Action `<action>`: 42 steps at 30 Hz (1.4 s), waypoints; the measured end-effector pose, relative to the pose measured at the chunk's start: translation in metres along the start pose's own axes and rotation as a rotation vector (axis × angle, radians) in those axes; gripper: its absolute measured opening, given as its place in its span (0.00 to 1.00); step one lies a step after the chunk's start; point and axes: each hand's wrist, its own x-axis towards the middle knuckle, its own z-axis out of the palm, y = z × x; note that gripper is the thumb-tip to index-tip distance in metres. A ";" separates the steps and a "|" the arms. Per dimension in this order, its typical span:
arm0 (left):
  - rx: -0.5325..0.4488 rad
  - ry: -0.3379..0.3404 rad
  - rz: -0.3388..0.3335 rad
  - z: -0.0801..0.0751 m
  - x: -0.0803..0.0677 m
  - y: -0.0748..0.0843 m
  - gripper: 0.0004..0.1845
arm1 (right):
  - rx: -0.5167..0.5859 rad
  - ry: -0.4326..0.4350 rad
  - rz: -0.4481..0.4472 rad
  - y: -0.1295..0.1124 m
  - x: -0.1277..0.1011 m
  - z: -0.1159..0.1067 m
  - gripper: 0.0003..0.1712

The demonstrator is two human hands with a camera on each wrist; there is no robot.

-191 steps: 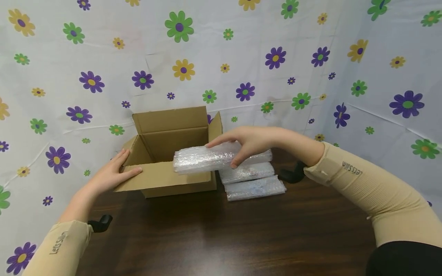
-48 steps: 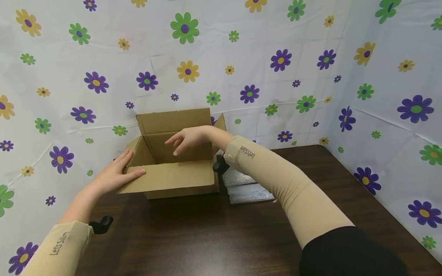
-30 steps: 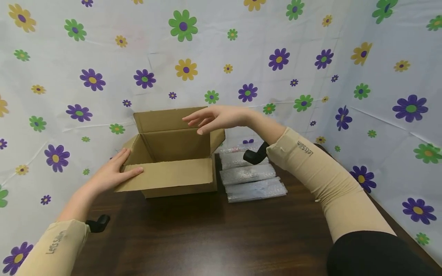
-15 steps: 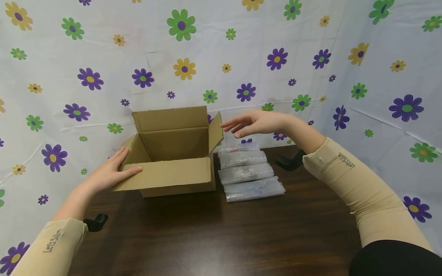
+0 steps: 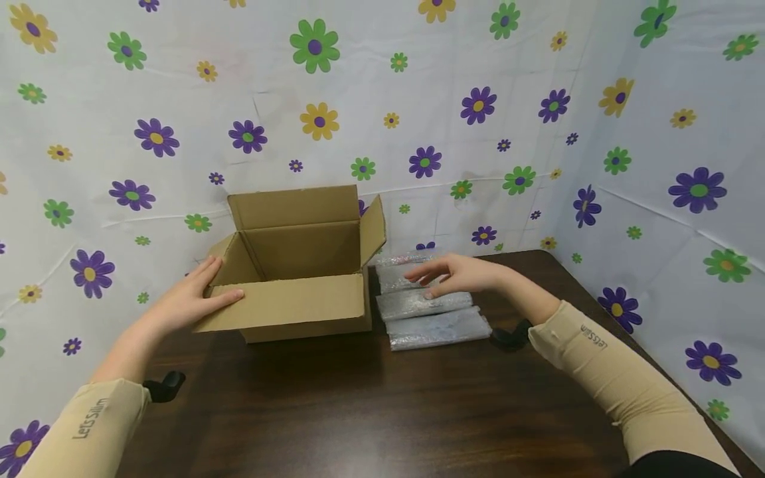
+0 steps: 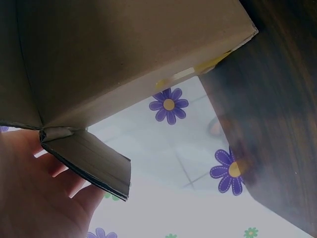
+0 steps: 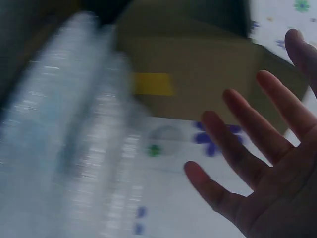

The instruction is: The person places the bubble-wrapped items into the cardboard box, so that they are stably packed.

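Note:
An open cardboard box (image 5: 307, 328) stands on the table in the head view, its flaps spread. My left hand (image 5: 182, 302) holds it at the near left corner, thumb lying over the front flap (image 5: 299, 302) and fingers along the left flap. In the left wrist view, fingers of that left hand (image 6: 39, 198) show behind a flap. Several flat packages in bubble wrap (image 5: 439, 328) lie in a row right of the box. My right hand (image 5: 463, 275) is over the middle packages with nothing in it, fingers spread in the right wrist view. The box's floor is hidden.
The dark wooden table (image 5: 382, 411) extends toward me and to the right. A white sheet (image 5: 370, 93) printed with flowers hangs behind and at the right side. Black wrist mounts (image 5: 164, 386) stick out from both sleeves.
Earlier my right hand held a bubble-wrapped package over the box. It then appeared empty above the box, moved right, and has now lowered over the row. My left hand stays at the corner.

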 end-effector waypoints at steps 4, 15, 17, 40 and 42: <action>0.008 0.001 0.000 0.000 0.000 0.001 0.52 | 0.002 0.038 -0.004 0.031 -0.005 0.023 0.31; -0.003 0.006 -0.003 0.000 -0.001 0.003 0.52 | -0.086 0.125 -0.038 0.082 -0.014 0.046 0.31; -0.004 0.007 -0.003 0.000 -0.001 0.003 0.52 | -0.116 0.128 -0.035 0.086 -0.015 0.048 0.32; -0.001 0.000 -0.017 0.000 0.000 0.002 0.52 | -0.465 0.111 0.064 0.089 -0.011 0.065 0.37; -0.002 -0.001 -0.019 0.000 0.000 0.002 0.52 | -0.491 0.111 0.075 0.090 -0.011 0.066 0.37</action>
